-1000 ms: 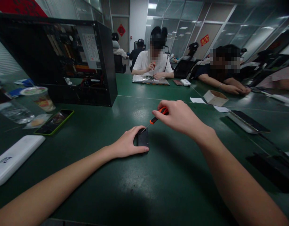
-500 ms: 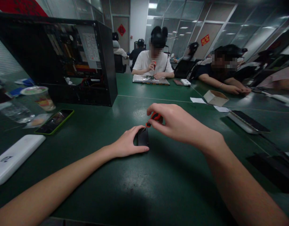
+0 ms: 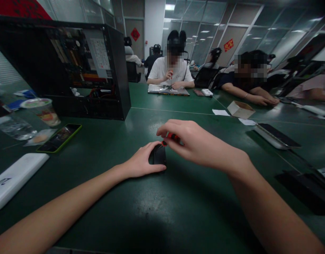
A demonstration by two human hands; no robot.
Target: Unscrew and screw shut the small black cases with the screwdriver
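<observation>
A small flat black box-like part (image 3: pixel 159 157) lies on the green table in front of me. My left hand (image 3: pixel 143 160) grips it from the left, thumb on the near edge and fingers on the far edge. In my right hand (image 3: pixel 187 139) is a screwdriver (image 3: pixel 173 136) with a red and black handle, pinched between thumb and fingers. Its thin shaft slants down and left to the far end of the black part. Whether the tip sits in a screw is too small to tell.
An open black computer case (image 3: pixel 117 74) stands at the back left. Near it are a plastic cup (image 3: pixel 47 112), a phone (image 3: pixel 60 138) and a white power bank-like device (image 3: pixel 18 178). A cardboard box (image 3: pixel 241 110) and another device (image 3: pixel 278 135) lie right. Across sits a co-worker (image 3: pixel 170 70).
My right hand has shifted slightly left and its fingers have curled further round the screwdriver handle. My left hand keeps its hold on the black part. The whole view has moved a little.
</observation>
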